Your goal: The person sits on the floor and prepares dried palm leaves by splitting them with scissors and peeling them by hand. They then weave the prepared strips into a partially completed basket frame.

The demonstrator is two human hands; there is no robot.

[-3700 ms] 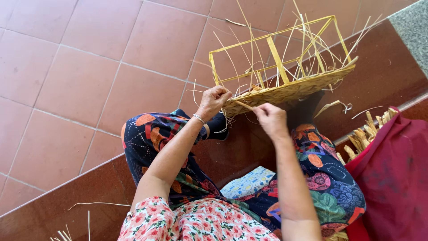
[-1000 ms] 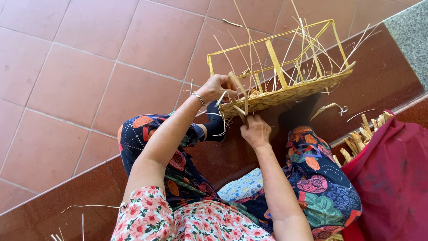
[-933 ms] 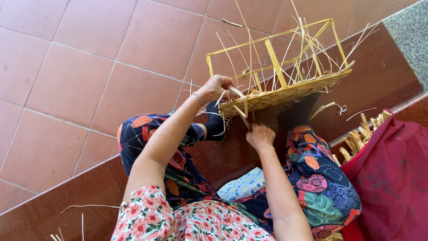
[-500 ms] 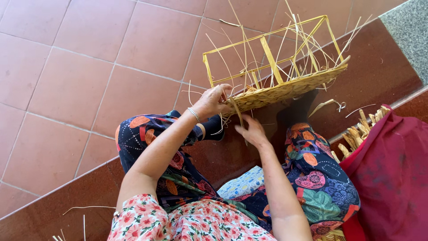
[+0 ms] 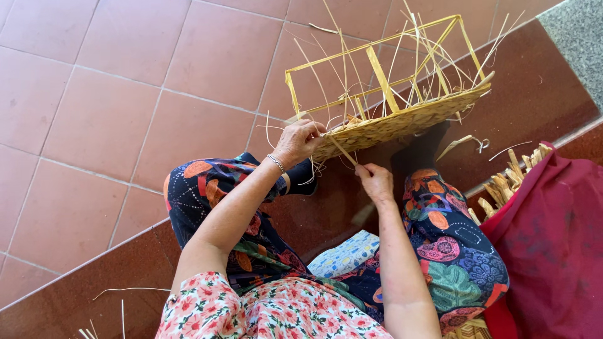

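Count: one half-woven basket (image 5: 402, 122), one loose strip (image 5: 342, 149) being worked, two hands, one silver bracelet (image 5: 276, 163), one red cloth (image 5: 553, 251), one bundle of cut strips (image 5: 509, 185).
Basket look: pale yellow straw; a flat, tightly plaited base is seen edge-on, with a box frame of thin slats rising from it and many unwoven strands sticking out of it.
Basket axis: the long axis is laid from 8 o'clock up to 2 o'clock, the base facing the person and the open frame turned away toward 12 o'clock.
Basket place: it is held above the knees, over the red tiled floor (image 5: 125, 94), at 1 o'clock from the frame's centre.
Left hand (image 5: 300, 139): closed over the basket's lower corner at 8 o'clock, fingers curled on the rim.
Right hand (image 5: 375, 182): just below the base at 6 o'clock, pinched shut on the loose strip, which runs up to the weave.
Surroundings: patterned trousers (image 5: 452, 251) are worn; the cloth lies at 4 o'clock, the bundle beside it.
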